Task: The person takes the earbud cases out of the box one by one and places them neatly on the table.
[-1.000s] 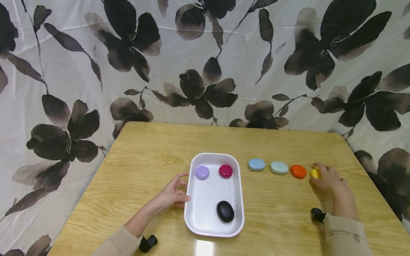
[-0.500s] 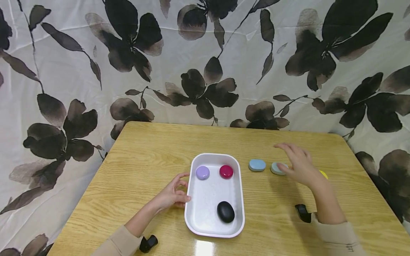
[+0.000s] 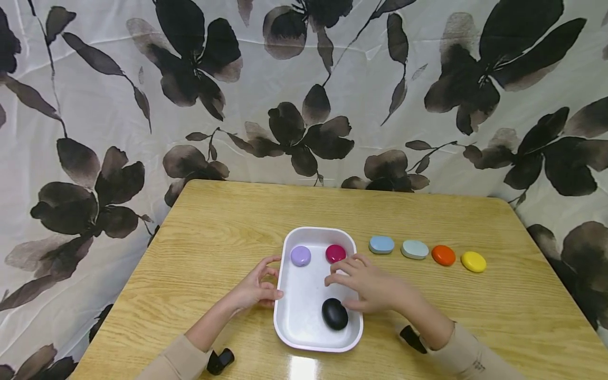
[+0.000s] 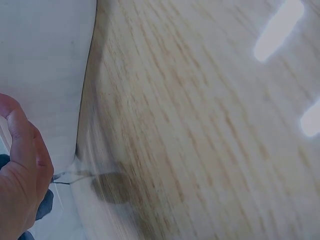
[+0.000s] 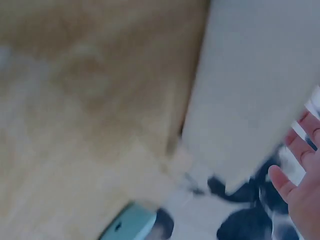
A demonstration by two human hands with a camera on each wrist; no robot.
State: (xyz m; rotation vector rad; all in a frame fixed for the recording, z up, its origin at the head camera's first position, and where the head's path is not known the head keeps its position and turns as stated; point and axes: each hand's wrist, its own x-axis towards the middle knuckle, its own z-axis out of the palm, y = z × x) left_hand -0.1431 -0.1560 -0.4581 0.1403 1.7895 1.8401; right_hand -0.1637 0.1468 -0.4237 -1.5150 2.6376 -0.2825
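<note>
A white tray [image 3: 304, 338] lies on the table. My left hand [image 3: 254, 285] holds its left side, the thumb on the rim and the fingers bent along the outer wall. In the tray are a lilac round piece [image 3: 300, 256], a crimson round piece [image 3: 335, 253] and a black oval piece [image 3: 334, 316]. My right hand [image 3: 372, 285] hovers over the tray's right rim with fingers loosely spread and nothing in them. Its thumb is close beside the black piece; whether they touch cannot be told. In the right wrist view, the fingers [image 5: 300, 150] are beyond the tray wall.
Right of the tray, a row runs along the wooden table [image 3: 214, 227]: a blue piece [image 3: 381, 245], a pale green piece [image 3: 415, 249], an orange piece [image 3: 444, 255] and a yellow piece [image 3: 473, 262]. A flowered cloth [image 3: 370, 63] hangs behind.
My right hand has left the yellow piece and swept left over the row to the tray. The yellow piece now ends the row, uncovered. My left hand and the tray have stayed put.
</note>
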